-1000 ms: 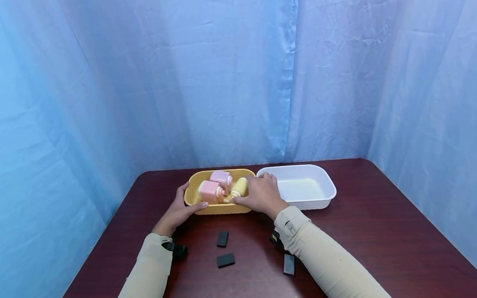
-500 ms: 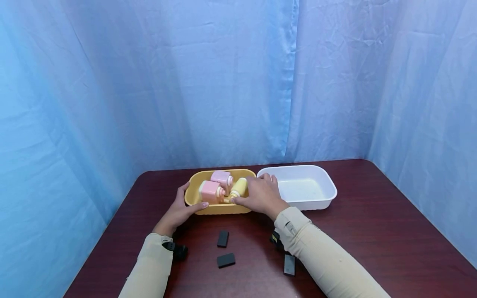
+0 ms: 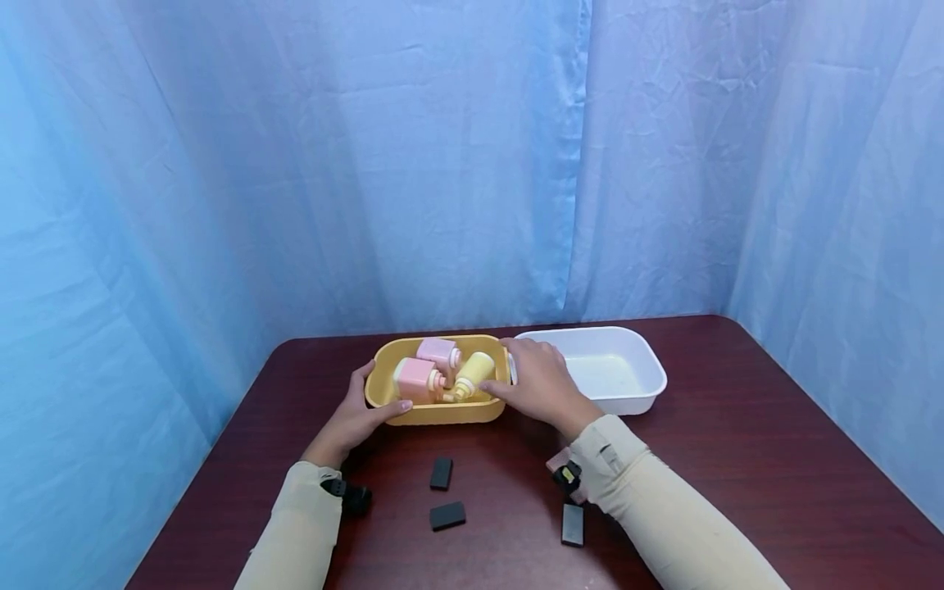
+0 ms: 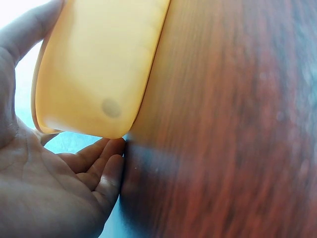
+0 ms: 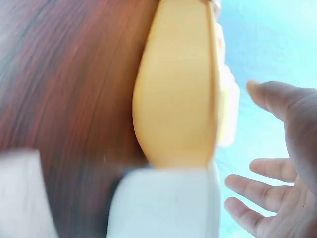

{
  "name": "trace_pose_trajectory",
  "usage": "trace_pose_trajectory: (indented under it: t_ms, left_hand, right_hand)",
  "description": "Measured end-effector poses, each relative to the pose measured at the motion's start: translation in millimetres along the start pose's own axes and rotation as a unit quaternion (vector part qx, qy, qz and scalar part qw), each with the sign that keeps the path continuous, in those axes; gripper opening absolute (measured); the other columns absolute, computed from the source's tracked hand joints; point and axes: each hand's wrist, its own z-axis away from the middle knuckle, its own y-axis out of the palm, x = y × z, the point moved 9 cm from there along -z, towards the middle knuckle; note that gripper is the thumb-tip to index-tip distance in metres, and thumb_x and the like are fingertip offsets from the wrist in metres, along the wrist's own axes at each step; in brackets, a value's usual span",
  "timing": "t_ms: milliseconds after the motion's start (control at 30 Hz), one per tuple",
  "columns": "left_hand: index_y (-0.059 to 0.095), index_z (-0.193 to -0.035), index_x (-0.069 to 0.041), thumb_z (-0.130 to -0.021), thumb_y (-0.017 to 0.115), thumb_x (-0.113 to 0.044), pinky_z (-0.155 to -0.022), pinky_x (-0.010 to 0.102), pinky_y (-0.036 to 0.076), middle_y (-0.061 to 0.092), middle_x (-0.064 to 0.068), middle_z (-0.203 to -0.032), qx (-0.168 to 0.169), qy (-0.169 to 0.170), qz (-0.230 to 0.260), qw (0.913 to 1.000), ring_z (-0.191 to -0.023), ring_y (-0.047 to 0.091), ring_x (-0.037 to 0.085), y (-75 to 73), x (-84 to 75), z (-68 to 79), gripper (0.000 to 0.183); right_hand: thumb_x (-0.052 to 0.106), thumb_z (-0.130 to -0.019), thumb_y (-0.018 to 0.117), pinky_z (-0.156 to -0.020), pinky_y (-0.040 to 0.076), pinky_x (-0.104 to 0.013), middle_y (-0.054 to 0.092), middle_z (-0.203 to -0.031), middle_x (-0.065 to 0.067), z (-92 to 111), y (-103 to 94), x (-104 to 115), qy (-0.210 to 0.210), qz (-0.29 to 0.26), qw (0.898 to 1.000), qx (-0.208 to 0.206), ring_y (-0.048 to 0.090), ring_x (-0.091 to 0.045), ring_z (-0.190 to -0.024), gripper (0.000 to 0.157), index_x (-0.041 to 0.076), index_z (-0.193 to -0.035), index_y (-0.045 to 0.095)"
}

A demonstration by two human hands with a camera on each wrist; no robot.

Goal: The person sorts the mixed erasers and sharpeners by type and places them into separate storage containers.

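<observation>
My left hand holds the left end of a yellow tray, thumb over the front rim and fingers around the end. In the left wrist view the fingertips meet the tray's end wall. Inside lie a pink bottle, a lilac-pink bottle behind it and a yellow bottle on the right, its narrow head toward the front. Over the tray's right end hovers my right hand, fingers spread and holding nothing. The right wrist view shows these fingers apart from the tray.
A white tray stands right beside the yellow one, partly behind my right hand. Nearer the front lie black blocks and a dark grey block by the right sleeve. Blue curtains hang behind the table.
My right hand has let go of the yellow bottle and moved right, toward the white tray. The yellow bottle now shows more fully. The left hand has stayed in place.
</observation>
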Motion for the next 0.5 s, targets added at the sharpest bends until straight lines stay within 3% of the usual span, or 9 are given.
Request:
trace_pose_trajectory:
  t_ms: [233,500]
  left_hand:
    - [0.003,-0.164,-0.024,-0.083,0.086,-0.042,-0.122,0.052,0.034,0.026,0.015,-0.166,-0.002,-0.004,-0.003,1.0,-0.149,0.037,0.032,-2.7,3.5,-1.1,0.117]
    - [0.002,-0.164,-0.025,-0.084,0.085,-0.043,-0.122,0.053,0.032,0.026,0.014,-0.166,0.002,-0.008,-0.001,1.0,-0.15,0.035,0.032,-5.8,5.4,0.5,0.117]
  right_hand:
    - [0.045,-0.085,0.081,-0.113,0.04,-0.059,0.062,-0.139,-0.017,18,-29.0,-38,0.004,-0.009,1.0,-0.015,0.055,-0.037,-0.133,0.071,0.005,-0.14,0.061]
    - [0.035,-0.086,0.081,-0.111,0.04,-0.06,0.057,-0.14,-0.024,31,-62.5,-97,0.051,-0.048,0.996,-0.06,0.051,-0.044,-0.133,0.065,0.0,-0.138,0.061]
